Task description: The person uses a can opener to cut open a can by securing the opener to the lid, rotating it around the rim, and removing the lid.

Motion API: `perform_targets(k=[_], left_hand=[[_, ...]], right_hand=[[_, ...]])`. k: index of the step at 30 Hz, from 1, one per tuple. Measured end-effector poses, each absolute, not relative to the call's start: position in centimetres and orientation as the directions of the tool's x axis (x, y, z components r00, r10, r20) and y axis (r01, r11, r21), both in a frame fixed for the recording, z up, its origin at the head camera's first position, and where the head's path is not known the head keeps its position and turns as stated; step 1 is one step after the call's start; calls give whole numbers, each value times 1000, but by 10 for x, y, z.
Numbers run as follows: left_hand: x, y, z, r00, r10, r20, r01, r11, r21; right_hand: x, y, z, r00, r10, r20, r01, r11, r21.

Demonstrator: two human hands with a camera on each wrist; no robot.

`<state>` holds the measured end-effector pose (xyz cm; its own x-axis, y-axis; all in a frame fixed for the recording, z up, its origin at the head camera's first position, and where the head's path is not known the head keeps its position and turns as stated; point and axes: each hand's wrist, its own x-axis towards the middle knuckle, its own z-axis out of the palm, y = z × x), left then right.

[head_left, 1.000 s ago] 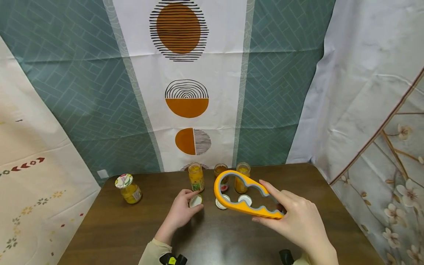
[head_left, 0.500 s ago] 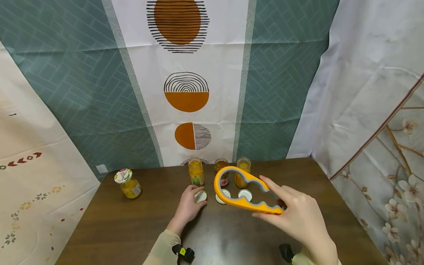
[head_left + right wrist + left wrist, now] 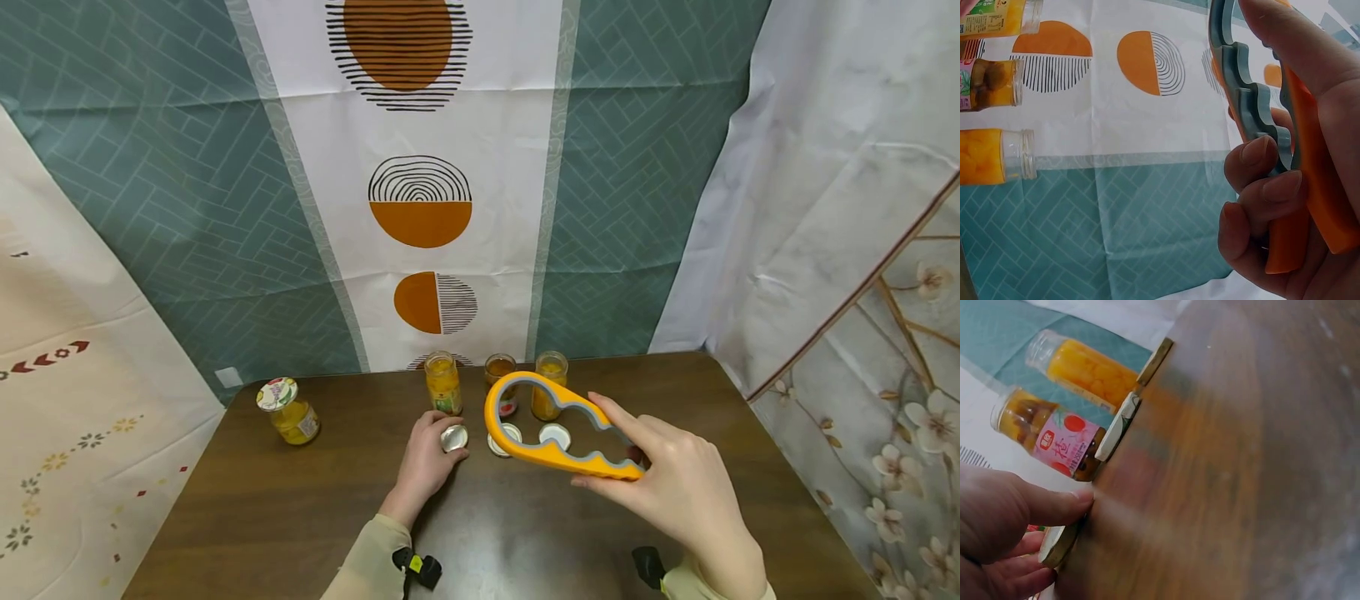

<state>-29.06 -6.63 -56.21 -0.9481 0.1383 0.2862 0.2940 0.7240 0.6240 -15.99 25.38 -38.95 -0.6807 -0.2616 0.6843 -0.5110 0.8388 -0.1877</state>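
Observation:
My left hand [image 3: 422,458] is low over the table, its thumb and fingers around the edge of a jar lid [image 3: 454,437]. The left wrist view shows this lid [image 3: 1059,545] tilted, its rim at the tabletop. Right behind it stands an uncapped jar of yellow fruit [image 3: 444,390]. My right hand [image 3: 678,479] grips the handles of an orange and grey multi-ring jar opener [image 3: 551,457], raised above the table. Two more lids, a middle lid [image 3: 512,432] and a right lid [image 3: 555,436], lie beyond the opener in a row with the first.
An uncapped jar of dark fruit [image 3: 499,365] and another uncapped yellow jar [image 3: 550,367] stand at the back of the brown table [image 3: 360,475]. A yellow jar with its patterned lid on [image 3: 292,417] stands at the left. Patterned cloth [image 3: 630,208] hangs behind.
My left hand has slid right with its lid, closer to the other two lids, and the lid has changed its tilt. The right hand and jar opener stay nearly still. The head view tips slightly down.

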Motion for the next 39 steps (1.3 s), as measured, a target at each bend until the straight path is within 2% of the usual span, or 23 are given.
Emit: perform_targets(k=[13, 18, 24, 27, 30, 34, 39], left_hand=[[-286, -71, -552, -958, 161, 237, 278, 718, 638], [-282, -81, -537, -954, 154, 257, 291, 677, 676], [-282, -110, -506, -955, 87, 284, 282, 563, 777], [-277, -131, -487, -952, 24, 305, 278, 484, 829], [-271, -154, -466, -927, -98, 362, 303, 372, 877], [-258, -185, -441, -854, -292, 430, 360, 262, 895], [-253, -231, -444, -765, -498, 409, 428, 82, 900]], right_hand=[[-159, 253, -392, -690, -262, 675, -504, 843, -188], [-156, 253, -392, -704, -252, 664, -490, 849, -198], [-157, 251, -391, -718, -251, 649, -485, 850, -207], [-157, 251, -392, -720, -254, 645, -485, 850, -206], [-156, 251, -391, -719, -252, 648, -480, 854, -201], [-156, 252, -390, -714, -249, 655, -476, 858, -193], [-158, 250, -391, -716, -253, 650, -475, 859, -189]])
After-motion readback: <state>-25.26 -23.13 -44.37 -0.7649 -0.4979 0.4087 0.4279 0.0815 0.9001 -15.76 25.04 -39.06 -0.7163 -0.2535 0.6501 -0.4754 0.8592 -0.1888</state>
